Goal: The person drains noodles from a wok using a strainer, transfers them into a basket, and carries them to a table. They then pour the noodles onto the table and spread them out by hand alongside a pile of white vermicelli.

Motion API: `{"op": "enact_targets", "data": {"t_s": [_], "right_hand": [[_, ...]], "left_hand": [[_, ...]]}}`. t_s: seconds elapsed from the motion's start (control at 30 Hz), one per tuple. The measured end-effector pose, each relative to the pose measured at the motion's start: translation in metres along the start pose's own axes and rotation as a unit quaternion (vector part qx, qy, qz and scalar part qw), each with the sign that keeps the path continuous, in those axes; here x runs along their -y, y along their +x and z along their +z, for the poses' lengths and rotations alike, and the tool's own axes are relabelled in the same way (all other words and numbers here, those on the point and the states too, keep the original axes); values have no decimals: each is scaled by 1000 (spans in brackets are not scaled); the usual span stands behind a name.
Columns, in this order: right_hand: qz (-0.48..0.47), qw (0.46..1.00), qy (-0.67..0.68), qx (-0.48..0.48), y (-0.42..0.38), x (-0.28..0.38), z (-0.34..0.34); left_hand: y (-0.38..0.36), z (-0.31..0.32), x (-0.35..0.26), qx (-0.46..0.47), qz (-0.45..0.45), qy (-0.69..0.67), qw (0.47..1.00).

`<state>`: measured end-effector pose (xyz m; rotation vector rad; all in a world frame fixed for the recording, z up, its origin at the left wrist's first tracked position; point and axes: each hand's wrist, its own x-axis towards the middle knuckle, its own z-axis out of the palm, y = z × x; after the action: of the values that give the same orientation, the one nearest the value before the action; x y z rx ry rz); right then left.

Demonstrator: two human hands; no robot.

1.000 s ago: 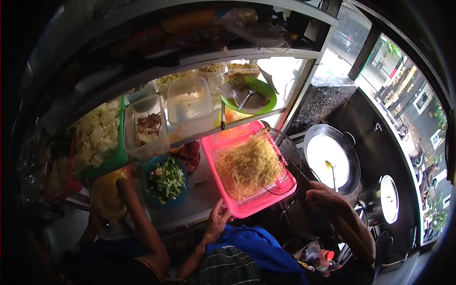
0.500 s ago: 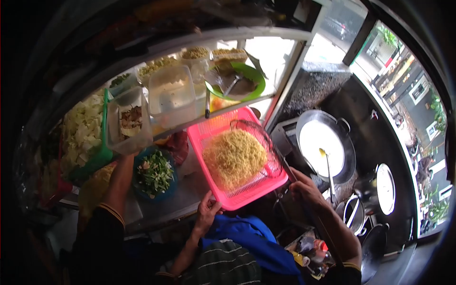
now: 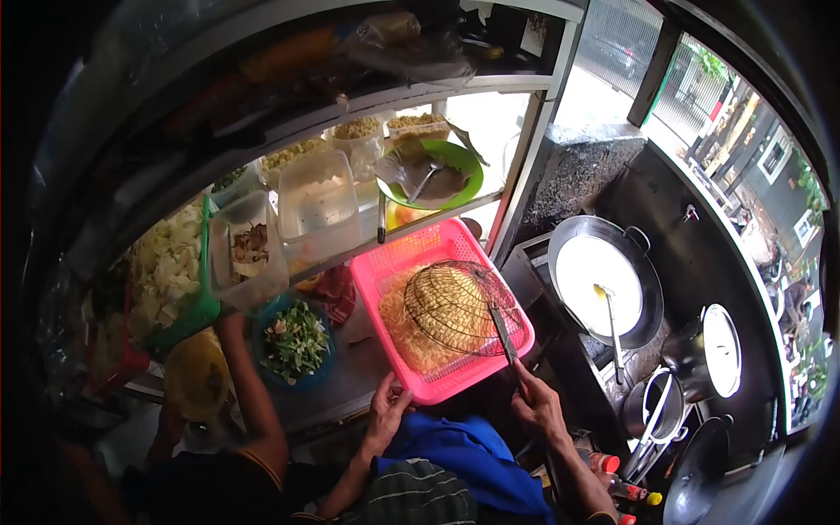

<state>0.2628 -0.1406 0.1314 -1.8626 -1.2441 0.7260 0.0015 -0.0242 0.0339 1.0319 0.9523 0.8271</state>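
My right hand (image 3: 535, 404) is closed on the handle of a wire strainer (image 3: 451, 306), whose bowl lies over the yellow noodles (image 3: 416, 337) in a pink basket (image 3: 455, 378). At the basket's near left corner, my left hand (image 3: 386, 409) grips the rim. A blue bowl of chopped greens (image 3: 296, 343) stands to the left. To the right is a wok (image 3: 604, 280) with pale contents and a ladle in it.
A co-worker's arm (image 3: 254, 402) reaches in at the left, near a yellowish round container (image 3: 197, 376). Clear tubs (image 3: 319, 206) and a green plate (image 3: 468, 188) stand on the shelf. Pots (image 3: 652, 407) and bottles (image 3: 612, 464) are at the right.
The strainer has moved left from the basket's right side to over the noodles, with my right hand lower. The co-worker's arm has shifted, and the yellowish container shows more.
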Motion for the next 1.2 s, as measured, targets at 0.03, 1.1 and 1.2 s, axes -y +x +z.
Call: {"op": "enact_targets", "data": {"t_s": [0.03, 1.1, 1.2], "right_hand": [[-15, 999, -21, -20, -1, 1, 3], [-126, 988, -70, -61, -9, -6, 14], [-130, 987, -70, -65, -14, 3, 10]], "left_hand": [[-2, 1, -1, 8, 3, 4, 1000], [16, -2, 4, -80, 31, 38, 996], [15, 3, -3, -98, 129, 114, 980]]}}
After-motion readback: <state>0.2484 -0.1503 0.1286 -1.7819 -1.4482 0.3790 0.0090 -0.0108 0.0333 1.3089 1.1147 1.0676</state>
